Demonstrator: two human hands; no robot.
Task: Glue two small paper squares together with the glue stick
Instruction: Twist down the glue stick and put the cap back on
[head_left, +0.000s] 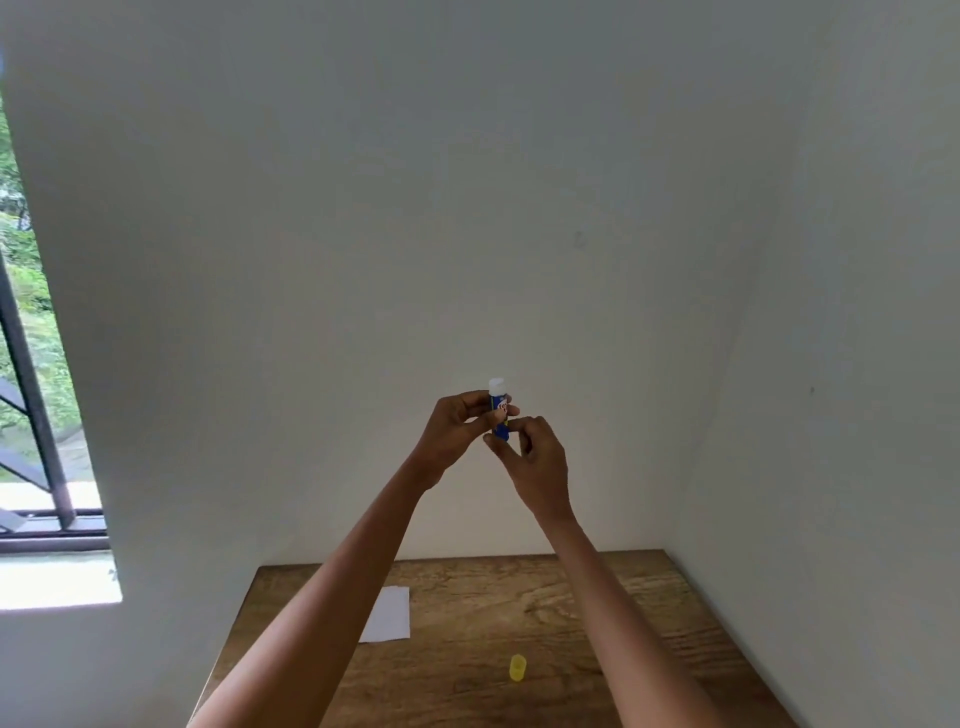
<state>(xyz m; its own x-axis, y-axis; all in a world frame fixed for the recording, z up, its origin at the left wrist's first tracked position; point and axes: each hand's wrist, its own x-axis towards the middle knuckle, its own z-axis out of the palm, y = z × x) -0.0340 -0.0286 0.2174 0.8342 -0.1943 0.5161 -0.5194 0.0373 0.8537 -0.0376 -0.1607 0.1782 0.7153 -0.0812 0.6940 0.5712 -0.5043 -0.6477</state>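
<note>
Left hand (457, 428) pinching the upright glue stick (500, 413) mid-barrel, right hand (535, 457) gripping its base, white tip exposed above both. Far below the hands on the desk (597, 623): white paper (388, 616), yellow cap (518, 667).

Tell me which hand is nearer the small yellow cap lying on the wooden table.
Right, as it looks. The right hand is raised roughly above the yellow cap; the left hand is higher and further left. Both hold the blue glue stick.
</note>
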